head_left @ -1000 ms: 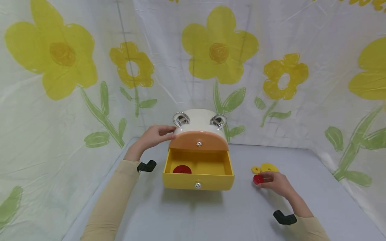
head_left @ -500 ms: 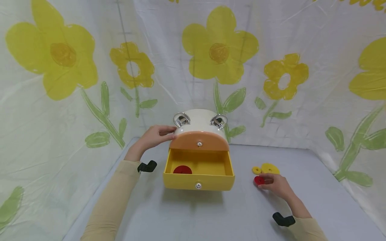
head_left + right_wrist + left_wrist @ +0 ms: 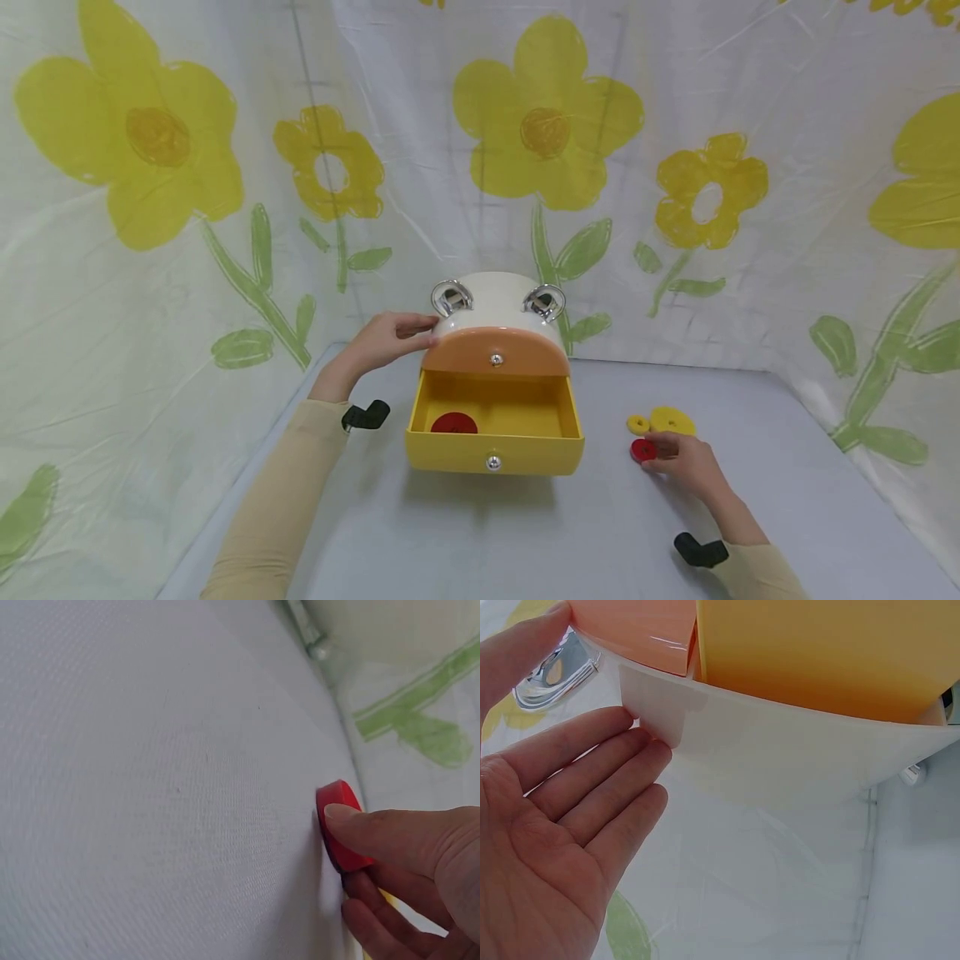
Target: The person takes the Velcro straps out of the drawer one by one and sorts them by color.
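A white duck-faced cabinet [image 3: 495, 298] with an orange upper drawer [image 3: 525, 350] stands mid-table. Its yellow lower drawer [image 3: 450, 454] is pulled out, with a large red disc [image 3: 454, 423] inside at the left. My left hand [image 3: 382, 340] rests at the cabinet's left side; in the left wrist view its straight fingers [image 3: 607, 765] touch the white wall and the thumb is by the orange front. On the right, my right hand [image 3: 690, 462] pinches a small red disc [image 3: 643, 451] between thumb and fingers, at the table surface; the right wrist view shows its thick rim.
Behind the right hand lie a small yellow ring [image 3: 637, 425] and a larger yellow disc [image 3: 672, 420]. A pale table [image 3: 480, 550] lies under everything. A flower-printed curtain [image 3: 420, 217] closes off the back and sides.
The right wrist has shifted slightly left, and the small red disc in its fingers has changed tilt a little. The left hand, cabinet and drawer have stayed in place.
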`<state>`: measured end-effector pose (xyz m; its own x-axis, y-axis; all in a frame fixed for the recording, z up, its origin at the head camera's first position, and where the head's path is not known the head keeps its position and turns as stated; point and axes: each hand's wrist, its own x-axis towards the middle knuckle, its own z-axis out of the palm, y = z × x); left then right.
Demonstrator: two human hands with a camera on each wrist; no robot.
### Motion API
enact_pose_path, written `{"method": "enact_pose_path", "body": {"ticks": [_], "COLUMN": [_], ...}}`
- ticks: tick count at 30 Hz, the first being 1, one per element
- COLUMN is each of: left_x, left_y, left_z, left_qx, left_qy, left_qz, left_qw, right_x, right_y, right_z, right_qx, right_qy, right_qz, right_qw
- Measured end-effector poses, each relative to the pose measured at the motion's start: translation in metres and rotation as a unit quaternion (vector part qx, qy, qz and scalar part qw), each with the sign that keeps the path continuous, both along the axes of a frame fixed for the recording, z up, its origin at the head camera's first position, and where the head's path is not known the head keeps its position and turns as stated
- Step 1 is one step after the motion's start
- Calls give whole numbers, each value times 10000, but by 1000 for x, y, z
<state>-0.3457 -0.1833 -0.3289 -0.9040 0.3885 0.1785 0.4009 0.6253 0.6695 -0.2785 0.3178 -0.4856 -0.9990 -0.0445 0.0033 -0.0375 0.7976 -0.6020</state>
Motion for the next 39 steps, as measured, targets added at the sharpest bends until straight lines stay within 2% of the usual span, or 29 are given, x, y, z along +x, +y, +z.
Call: {"method": "enact_pose_path", "body": {"ticks": [10,17,32,39], "left_x": [0,0,1,1], "left_y": [0,1,0,1], "left_z": [-1,-1,1,2], "left_qx": [13,-25,-9,-1], "left_qy": [-8,-22,-17,-36], "left_qz": [-20,-2,-8,17], "left_qw": [10000,10000,10000,10000], "right_x": [2,5,22,30], "right_y": [-3,-2,-21,-43], "right_z": [-1,10,74,104], "right_qx": [20,96,-23,-197], "right_qy": [20,123,840,870], "right_qz": [-173,-183,407,608], "right_qw": [9998,9997,9956,9942]}}
